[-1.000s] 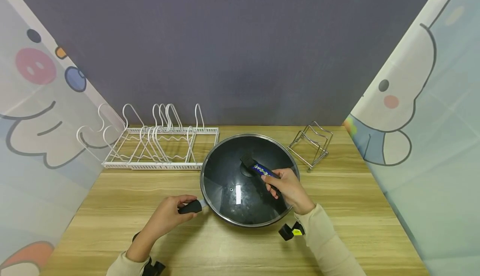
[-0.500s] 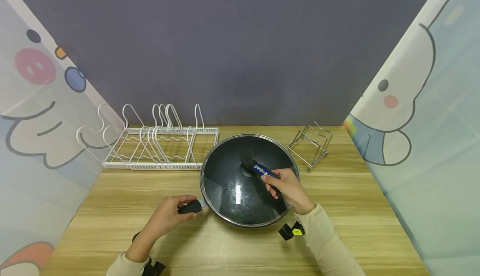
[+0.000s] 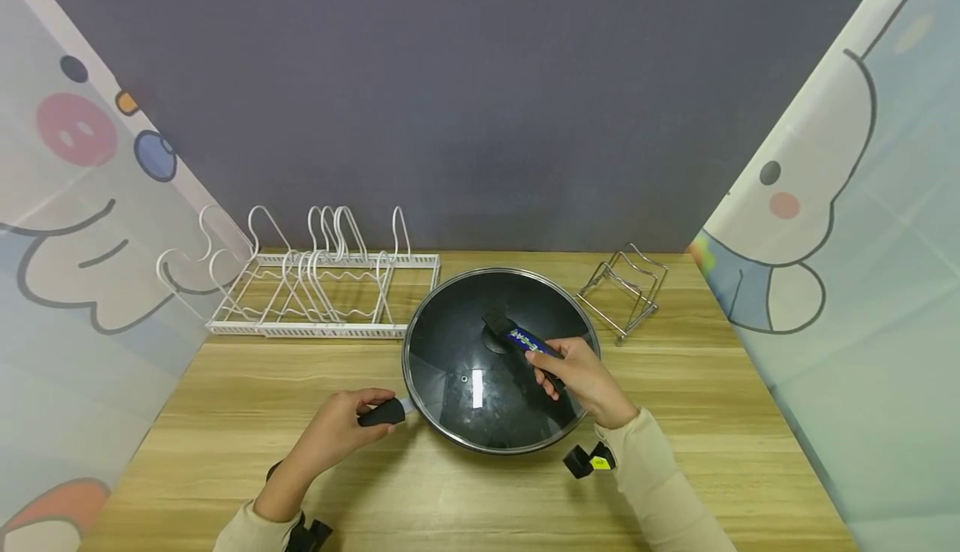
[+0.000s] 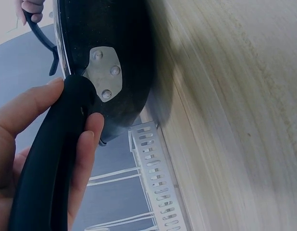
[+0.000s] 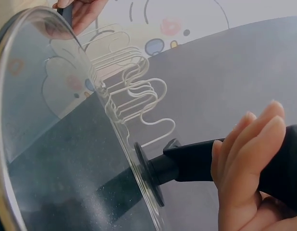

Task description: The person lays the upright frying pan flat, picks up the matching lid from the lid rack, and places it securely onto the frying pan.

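Note:
A black wok (image 4: 131, 43) covered by a domed glass lid (image 3: 517, 427) with a metal rim sits on the wooden table. My left hand (image 3: 337, 431) grips the wok's black handle (image 3: 384, 413); in the left wrist view, thumb and fingers lie on either side of it, just behind a riveted metal bracket (image 4: 107, 72). My right hand (image 3: 581, 373) holds the long black lid handle (image 3: 519, 338), which carries a blue label and stands up at a slant from the lid's centre. In the right wrist view its round base (image 5: 151, 178) meets the glass.
Behind and left of the wok stands a white wire rack (image 3: 322, 331) with several tall loops, its right end close to the wok's rim. A small silver wire rack (image 3: 626, 293) stands at the back right. A dark grey panel (image 3: 480, 102) rises behind the table (image 3: 690, 427).
The head view has shifted very slightly. Both hands keep their grips, and the wok and lid stay in place.

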`<control>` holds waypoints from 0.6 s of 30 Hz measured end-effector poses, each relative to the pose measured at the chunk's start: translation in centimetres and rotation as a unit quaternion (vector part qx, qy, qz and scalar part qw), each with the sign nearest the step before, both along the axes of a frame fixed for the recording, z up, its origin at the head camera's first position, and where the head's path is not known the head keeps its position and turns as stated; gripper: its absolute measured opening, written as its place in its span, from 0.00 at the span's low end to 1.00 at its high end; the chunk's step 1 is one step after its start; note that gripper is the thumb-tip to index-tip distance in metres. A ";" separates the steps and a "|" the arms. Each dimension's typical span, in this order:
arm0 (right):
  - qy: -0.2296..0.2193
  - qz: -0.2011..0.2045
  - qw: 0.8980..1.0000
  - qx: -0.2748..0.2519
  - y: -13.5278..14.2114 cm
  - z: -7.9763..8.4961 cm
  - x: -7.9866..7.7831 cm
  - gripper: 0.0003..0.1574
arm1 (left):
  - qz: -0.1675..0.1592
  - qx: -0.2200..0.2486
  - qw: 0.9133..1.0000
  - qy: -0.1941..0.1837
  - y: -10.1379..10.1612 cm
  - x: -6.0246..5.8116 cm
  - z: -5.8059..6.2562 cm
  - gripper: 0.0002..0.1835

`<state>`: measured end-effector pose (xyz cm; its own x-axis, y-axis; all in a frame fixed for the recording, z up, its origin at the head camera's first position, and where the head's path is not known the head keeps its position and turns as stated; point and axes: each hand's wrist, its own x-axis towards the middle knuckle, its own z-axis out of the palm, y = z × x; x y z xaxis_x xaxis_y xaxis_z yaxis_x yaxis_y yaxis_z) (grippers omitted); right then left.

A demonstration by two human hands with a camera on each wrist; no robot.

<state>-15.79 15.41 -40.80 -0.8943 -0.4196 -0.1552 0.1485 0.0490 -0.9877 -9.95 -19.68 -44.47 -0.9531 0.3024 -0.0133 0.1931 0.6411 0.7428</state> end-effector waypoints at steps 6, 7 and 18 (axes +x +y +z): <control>0.004 0.005 0.999 0.052 0.3 0.2 0.0 0.25 | 0.000 -0.007 1.000 0.005 0.1 0.1 0.1 0.23; 0.012 0.009 0.998 0.066 0.3 0.3 -0.1 0.25 | 0.000 -0.009 1.000 0.005 0.1 0.1 0.2 0.23; 0.167 -0.063 0.953 0.244 3.0 1.9 -0.6 0.20 | 0.028 -0.045 0.998 0.042 0.1 0.1 3.4 0.19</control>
<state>-16.35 18.42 -38.89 -0.9664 -0.2572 -0.0017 -0.1363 0.5176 -0.8447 -9.89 -19.62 -41.05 -0.9673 0.2498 0.0435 0.2147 0.7156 0.6647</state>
